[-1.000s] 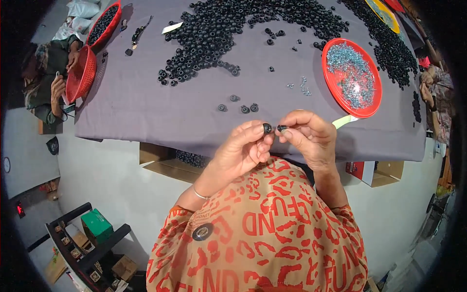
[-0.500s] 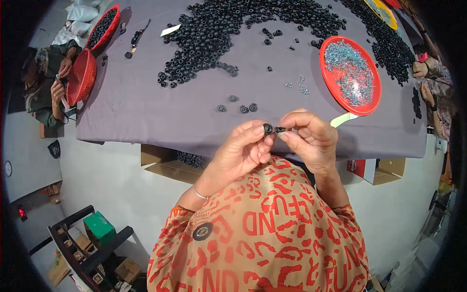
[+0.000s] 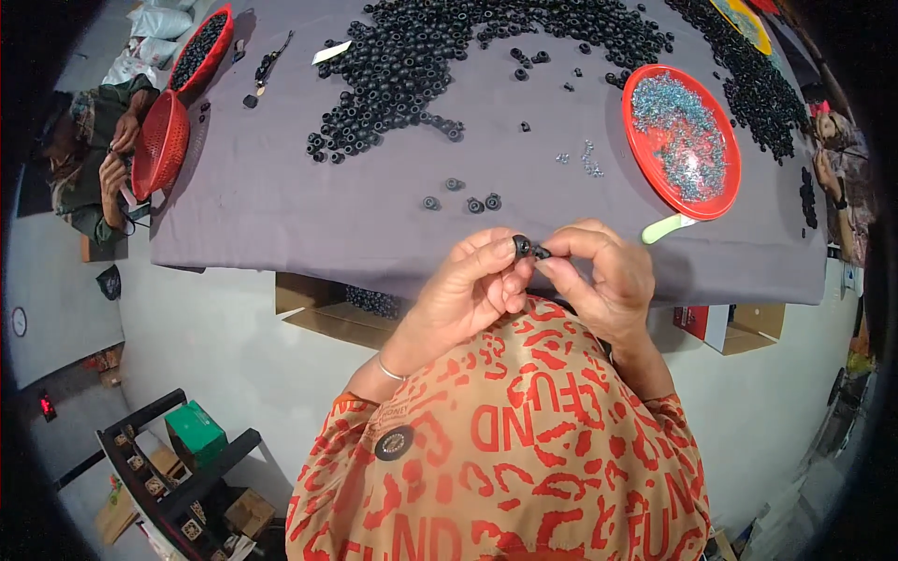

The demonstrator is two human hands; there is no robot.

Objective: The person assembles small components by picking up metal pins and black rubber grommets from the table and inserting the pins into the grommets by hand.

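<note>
Close to the table's near edge, my left hand [image 3: 475,279] pinches a round black hollow plastic part [image 3: 521,246] between thumb and fingers, its opening turned toward the right. My right hand [image 3: 606,279] grips a smaller black plastic piece [image 3: 542,252] by thumb and forefinger. The tip of this piece meets the round part's opening; how deep it sits is hidden. Just beyond my hands lie several similar black parts [image 3: 475,205] with something fitted in their middles. A wide heap of round black parts [image 3: 393,89] spreads over the grey cloth [image 3: 309,220] farther off.
To the right stands a red plate [image 3: 630,136] of small silvery screws, with a pale green handle [image 3: 662,230] beside it. Loose screws [image 3: 592,161] lie left of it. Red baskets [image 3: 159,145] and a co-worker's hands [image 3: 114,173] are at left; another person's hand [image 3: 827,178] is at right.
The small black piece has come up against the round part, where a narrow gap showed before. My right hand has tilted slightly, and the whole view has shifted a little.
</note>
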